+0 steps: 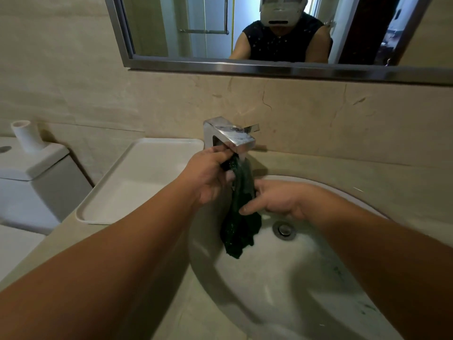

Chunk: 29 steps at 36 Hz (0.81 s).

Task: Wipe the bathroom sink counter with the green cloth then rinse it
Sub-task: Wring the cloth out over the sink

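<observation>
Oval sink basin [282, 285] — left hand [208, 177] pinches limp green cloth [239, 229] under faucet [230, 137].

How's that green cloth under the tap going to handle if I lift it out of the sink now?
The green cloth hangs in limp folds from the left hand, so it is probably floppy. It sits under the faucet and looks dark and wet, so likely heavy and drippy. The right hand only pinches its middle, so the lower end may swing.

A home bathroom: an oval white sink [282, 278] set in a beige stone counter [367, 177], a chrome faucet [230, 136], a framed wall mirror [245, 33] reflecting a glass shower door, and a toilet tank [31, 173] beside the counter
</observation>
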Motion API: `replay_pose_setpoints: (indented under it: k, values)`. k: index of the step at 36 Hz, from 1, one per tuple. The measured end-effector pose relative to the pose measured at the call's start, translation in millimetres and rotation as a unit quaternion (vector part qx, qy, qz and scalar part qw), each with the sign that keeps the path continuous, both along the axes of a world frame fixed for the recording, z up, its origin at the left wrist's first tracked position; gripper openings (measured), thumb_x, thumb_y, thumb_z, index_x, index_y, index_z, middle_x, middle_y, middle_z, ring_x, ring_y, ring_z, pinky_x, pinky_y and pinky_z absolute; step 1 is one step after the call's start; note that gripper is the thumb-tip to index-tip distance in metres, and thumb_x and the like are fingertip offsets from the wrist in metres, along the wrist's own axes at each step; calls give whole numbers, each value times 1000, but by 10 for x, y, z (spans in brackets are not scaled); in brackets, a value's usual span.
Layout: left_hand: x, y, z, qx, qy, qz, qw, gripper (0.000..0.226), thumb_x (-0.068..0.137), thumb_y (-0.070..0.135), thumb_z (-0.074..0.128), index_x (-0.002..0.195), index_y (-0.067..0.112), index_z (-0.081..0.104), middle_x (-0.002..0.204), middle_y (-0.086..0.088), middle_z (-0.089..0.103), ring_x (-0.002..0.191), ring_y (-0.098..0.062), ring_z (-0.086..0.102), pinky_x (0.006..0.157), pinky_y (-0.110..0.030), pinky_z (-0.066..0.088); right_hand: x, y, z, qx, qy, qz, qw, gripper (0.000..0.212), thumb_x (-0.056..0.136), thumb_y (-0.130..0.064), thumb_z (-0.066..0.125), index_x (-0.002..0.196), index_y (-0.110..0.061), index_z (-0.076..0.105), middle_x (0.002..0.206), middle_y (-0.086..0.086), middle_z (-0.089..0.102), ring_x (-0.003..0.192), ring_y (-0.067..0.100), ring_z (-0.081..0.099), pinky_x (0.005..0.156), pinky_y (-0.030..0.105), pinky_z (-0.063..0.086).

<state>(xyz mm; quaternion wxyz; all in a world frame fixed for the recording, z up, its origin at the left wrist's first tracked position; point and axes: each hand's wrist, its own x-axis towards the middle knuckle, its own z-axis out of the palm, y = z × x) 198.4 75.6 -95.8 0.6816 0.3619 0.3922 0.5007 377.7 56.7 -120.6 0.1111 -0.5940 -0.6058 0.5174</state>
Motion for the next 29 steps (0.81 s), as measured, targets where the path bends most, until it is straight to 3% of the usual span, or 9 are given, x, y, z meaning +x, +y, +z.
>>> replay_pose_setpoints:
  k: [4, 9, 12, 14, 18, 20, 23, 26, 29]
  values:
    - [-64, -4, -2, -19, -8, 18, 1000, 23, 108, 3, 48, 121, 3, 67, 104, -18, 78, 87, -27, 81, 73, -41, 66, -50, -86, -309, 37, -10, -40, 998, 33, 85, -27, 82, 116, -20, 74, 108, -1, 80, 104, 21, 74, 102, 40, 55]
    - [-116, -6, -14, -10, 26, 44, 999, 26, 107, 0, 48, 121, 2, 70, 110, -18, 73, 102, -30, 74, 100, -59, 58, 101, -277, -308, 19, -54, -17, 998, 27, 94, -19, 74, 120, -17, 68, 107, 6, 76, 92, 19, 73, 70, 26, 56]
    - [-94, -44, -28, 23, 111, 48, 992, 21, 104, 0, 51, 108, 5, 71, 108, -22, 70, 107, -39, 70, 99, -57, 59, 182, -273, -263, -10, -17, -81, 997, 24, 99, -20, 66, 122, -19, 64, 106, 15, 73, 88, 28, 72, 60, 33, 57]
    - [-76, -76, -40, 52, 181, 35, 981, 19, 99, 0, 54, 99, 7, 71, 104, -22, 71, 104, -41, 72, 94, -55, 62, 214, -240, -230, -22, 58, -156, 986, 22, 100, -15, 62, 122, -14, 63, 110, 22, 73, 94, 36, 74, 69, 44, 65]
    - [-50, -133, -129, 66, 306, -67, 947, 12, 95, 3, 62, 93, 13, 67, 93, -13, 72, 79, -23, 74, 62, -31, 60, 185, -175, -91, -18, 197, -246, 949, 23, 99, -2, 54, 121, -2, 62, 112, 26, 73, 103, 42, 74, 84, 57, 63]
    - [-42, -142, -194, 69, 363, -120, 921, 15, 89, 10, 73, 101, 12, 65, 97, -12, 73, 86, -24, 75, 73, -35, 63, 151, -161, -19, -19, 231, -246, 941, 29, 97, -1, 52, 123, -2, 64, 118, 24, 74, 108, 39, 73, 92, 58, 60]
    - [-25, -144, -256, 73, 408, -198, 888, 62, 69, 21, 92, 123, 19, 63, 113, -9, 77, 102, -28, 77, 93, -45, 63, 89, -163, 79, -40, 262, -224, 938, 33, 96, -4, 49, 127, 0, 62, 125, 24, 70, 113, 40, 71, 99, 58, 57]
    - [1, -155, -243, 130, 493, -226, 830, 57, 72, 27, 95, 123, 29, 70, 110, 4, 78, 103, -21, 74, 93, -36, 59, 33, -157, 197, -30, 236, -190, 953, 32, 97, -10, 54, 126, 2, 62, 126, 27, 68, 104, 41, 74, 96, 56, 59]
    - [-12, -112, -191, 149, 546, -177, 805, 35, 86, 26, 85, 119, 23, 74, 104, 0, 77, 97, -22, 73, 86, -34, 60, 24, -111, 328, 49, 89, -181, 978, 20, 96, -14, 59, 112, -4, 67, 105, 20, 73, 72, 31, 77, 73, 48, 67]
